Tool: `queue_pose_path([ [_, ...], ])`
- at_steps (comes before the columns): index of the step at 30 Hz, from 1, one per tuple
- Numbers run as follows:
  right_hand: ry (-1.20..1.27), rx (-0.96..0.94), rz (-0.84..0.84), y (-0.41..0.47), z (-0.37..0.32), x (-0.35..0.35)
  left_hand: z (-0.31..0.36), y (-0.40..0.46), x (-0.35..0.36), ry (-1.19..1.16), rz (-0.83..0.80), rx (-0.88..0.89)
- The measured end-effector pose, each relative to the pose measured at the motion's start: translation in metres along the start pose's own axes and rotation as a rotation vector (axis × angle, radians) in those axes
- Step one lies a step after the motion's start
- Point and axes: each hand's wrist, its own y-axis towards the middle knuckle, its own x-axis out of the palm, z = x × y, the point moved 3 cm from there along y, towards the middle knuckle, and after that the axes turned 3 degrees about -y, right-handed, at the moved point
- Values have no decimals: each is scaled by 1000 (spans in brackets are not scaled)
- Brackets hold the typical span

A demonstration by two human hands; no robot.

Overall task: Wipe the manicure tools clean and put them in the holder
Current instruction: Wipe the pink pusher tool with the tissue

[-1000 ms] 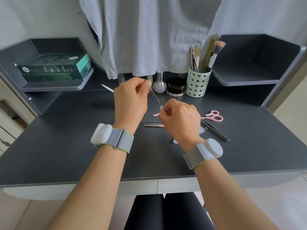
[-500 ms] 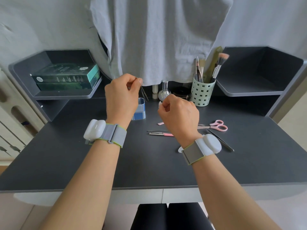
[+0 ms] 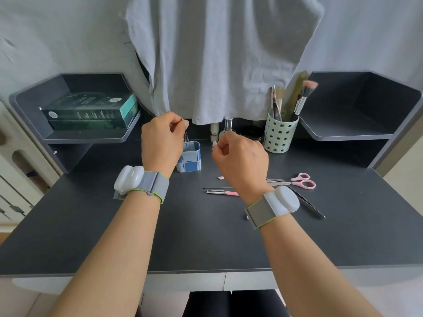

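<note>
Soft, even daylight, bright but without glare; only faint shadows under the forearms on the matte desk (image 3: 91, 225). Wide-angle bend curves the shelves (image 3: 343, 133) at both edges. Centre sharp, corners slightly smeared.

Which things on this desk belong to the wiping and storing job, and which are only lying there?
Job:
left hand pinching thin metal tool
blue checked holder
right hand pinching white wipe
pink scissors
pink-handled tool
dark tweezers

Just lying about:
green boxes
green brush cup
small bottle
</note>
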Motion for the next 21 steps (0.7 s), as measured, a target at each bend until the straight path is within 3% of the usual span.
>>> queue_pose_path([
  [21, -1, -11, -54, -1, 1, 13, -19, -16, 26, 282, -160, -90],
])
